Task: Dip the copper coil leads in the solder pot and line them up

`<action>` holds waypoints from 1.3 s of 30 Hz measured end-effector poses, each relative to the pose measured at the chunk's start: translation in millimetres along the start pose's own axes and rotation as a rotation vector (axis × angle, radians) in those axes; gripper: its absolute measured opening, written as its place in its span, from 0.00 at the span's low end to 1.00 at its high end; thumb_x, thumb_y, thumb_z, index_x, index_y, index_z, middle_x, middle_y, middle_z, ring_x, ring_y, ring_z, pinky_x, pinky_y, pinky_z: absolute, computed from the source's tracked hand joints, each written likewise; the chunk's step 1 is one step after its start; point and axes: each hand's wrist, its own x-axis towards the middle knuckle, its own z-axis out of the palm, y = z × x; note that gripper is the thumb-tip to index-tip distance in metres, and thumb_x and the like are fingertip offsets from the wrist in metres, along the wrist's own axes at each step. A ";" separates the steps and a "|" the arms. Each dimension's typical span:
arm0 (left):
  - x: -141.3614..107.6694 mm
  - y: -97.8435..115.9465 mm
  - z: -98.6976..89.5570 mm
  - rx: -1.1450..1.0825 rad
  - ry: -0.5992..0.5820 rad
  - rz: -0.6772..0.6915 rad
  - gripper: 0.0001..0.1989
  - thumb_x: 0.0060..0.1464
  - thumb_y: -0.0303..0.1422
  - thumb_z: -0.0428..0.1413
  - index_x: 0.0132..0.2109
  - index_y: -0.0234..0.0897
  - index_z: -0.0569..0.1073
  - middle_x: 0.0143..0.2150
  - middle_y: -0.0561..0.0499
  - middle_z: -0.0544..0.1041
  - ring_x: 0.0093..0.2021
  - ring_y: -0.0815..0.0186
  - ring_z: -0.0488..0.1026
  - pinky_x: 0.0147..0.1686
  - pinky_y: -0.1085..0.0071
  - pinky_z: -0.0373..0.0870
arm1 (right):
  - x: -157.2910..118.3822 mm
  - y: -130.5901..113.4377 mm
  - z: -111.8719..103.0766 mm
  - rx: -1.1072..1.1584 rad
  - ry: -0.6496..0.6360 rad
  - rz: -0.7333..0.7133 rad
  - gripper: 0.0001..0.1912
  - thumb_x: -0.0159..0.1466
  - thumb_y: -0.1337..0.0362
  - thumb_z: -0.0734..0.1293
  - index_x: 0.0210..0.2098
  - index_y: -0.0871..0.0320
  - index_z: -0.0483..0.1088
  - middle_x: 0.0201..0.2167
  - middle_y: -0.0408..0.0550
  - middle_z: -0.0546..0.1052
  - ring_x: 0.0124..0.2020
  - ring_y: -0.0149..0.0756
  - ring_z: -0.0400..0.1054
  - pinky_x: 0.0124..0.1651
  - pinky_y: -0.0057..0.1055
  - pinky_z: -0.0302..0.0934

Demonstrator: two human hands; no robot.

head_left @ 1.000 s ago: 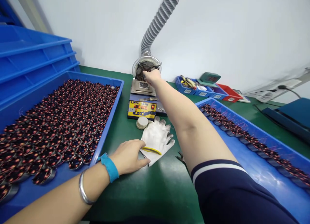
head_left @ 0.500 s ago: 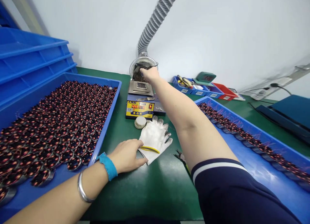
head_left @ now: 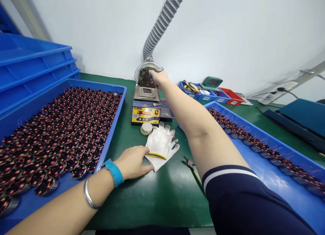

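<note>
Two bare hands work over the green table (head_left: 152, 201). Nearest, the left hand (head_left: 133, 162) lies flat, fingers loosely together, touching the white glove (head_left: 161, 145). Farther back, the right hand (head_left: 158, 78) pinches the rim of the small fan (head_left: 144, 76) under the grey hose (head_left: 162, 21).

Workbench, green mat: both hands at rest points

Right hand (head_left: 157, 78) stretched to the round extractor fan (head_left: 145, 76) under a grey ribbed hose (head_left: 162, 23); left hand (head_left: 133, 162) flat on mat, touching white gloves (head_left: 161, 145). Blue tray of wound coils (head_left: 63, 126) just left.
</note>
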 end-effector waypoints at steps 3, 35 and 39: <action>-0.1 0.0 0.4 -0.006 -0.009 0.005 0.22 0.48 0.43 0.55 0.48 0.35 0.74 0.48 0.39 0.77 0.45 0.50 0.74 0.45 0.58 0.70 | -12.7 -11.2 -17.4 0.160 -0.039 0.211 0.18 0.61 0.51 0.63 0.32 0.63 0.66 0.20 0.46 0.67 0.20 0.30 0.62 0.28 0.32 0.64; -6.4 -1.2 3.4 0.057 -0.054 0.054 0.26 0.46 0.43 0.55 0.52 0.35 0.72 0.52 0.39 0.74 0.50 0.48 0.72 0.48 0.56 0.68 | -112.9 45.3 -98.0 0.694 -0.170 0.056 0.16 0.57 0.52 0.63 0.26 0.60 0.66 0.16 0.37 0.62 0.14 0.21 0.50 0.19 0.22 0.47; -5.5 -7.2 9.5 0.046 -0.037 0.064 0.26 0.47 0.44 0.54 0.52 0.37 0.72 0.51 0.41 0.75 0.48 0.50 0.73 0.47 0.57 0.69 | -136.8 88.1 -159.7 0.514 0.038 0.124 0.16 0.55 0.51 0.68 0.34 0.57 0.66 0.26 0.40 0.73 0.24 0.24 0.66 0.28 0.21 0.60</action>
